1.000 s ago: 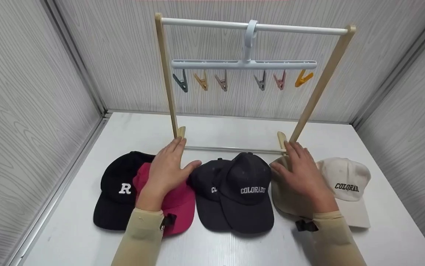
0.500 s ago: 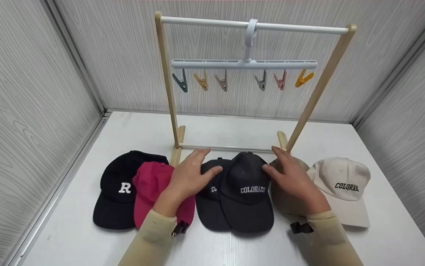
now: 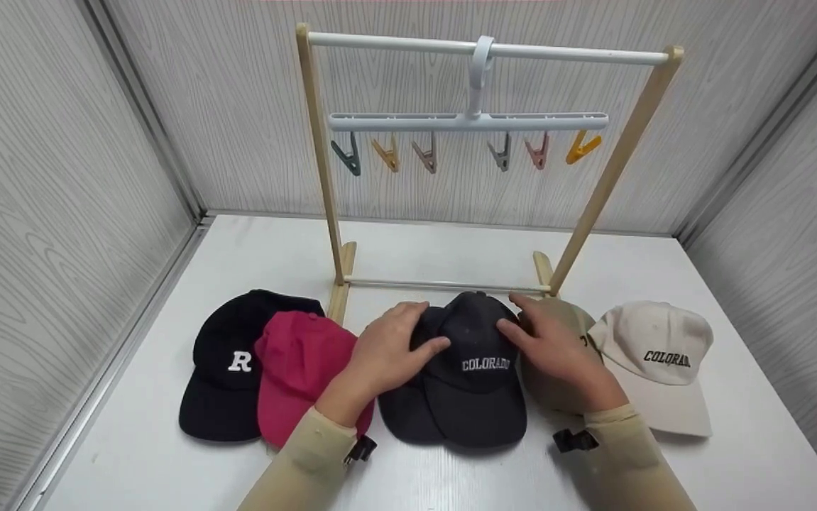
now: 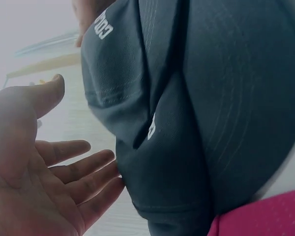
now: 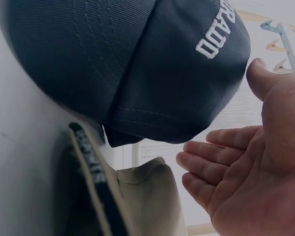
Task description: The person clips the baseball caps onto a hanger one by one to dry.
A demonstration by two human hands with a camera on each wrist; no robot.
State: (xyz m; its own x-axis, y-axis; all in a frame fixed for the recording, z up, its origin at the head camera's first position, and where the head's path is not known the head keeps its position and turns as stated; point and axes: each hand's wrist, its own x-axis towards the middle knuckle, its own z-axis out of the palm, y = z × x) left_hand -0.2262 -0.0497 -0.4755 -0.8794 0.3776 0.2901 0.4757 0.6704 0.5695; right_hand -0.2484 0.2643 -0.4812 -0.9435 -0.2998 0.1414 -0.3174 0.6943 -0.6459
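Two overlapping dark navy caps lie between my hands in the head view. The front navy cap [image 3: 479, 415] reads COLORADO; it partly covers the rear navy cap [image 3: 404, 411]. My left hand [image 3: 390, 351] is over the rear cap's left side, its fingers extended and fingertips close to the crown in the left wrist view; contact is unclear. My right hand [image 3: 557, 348] hovers over the khaki cap [image 3: 539, 387], its thumb near the front navy cap's crown. The right wrist view shows that palm bare, fingers loosely extended beside the crown. Neither hand grips anything.
A black cap [image 3: 220, 383] with a white R and a magenta cap [image 3: 298, 355] lie left. An off-white cap [image 3: 664, 341] lies right. Behind stands a wooden rack [image 3: 614, 163] bearing a pale hanger [image 3: 415, 122] with several coloured clips. Panelled walls [image 3: 60, 234] enclose the table.
Both hands have moved inward and toward me, away from the rack's base and closer to the two navy caps. The caps and hanger have stayed put.
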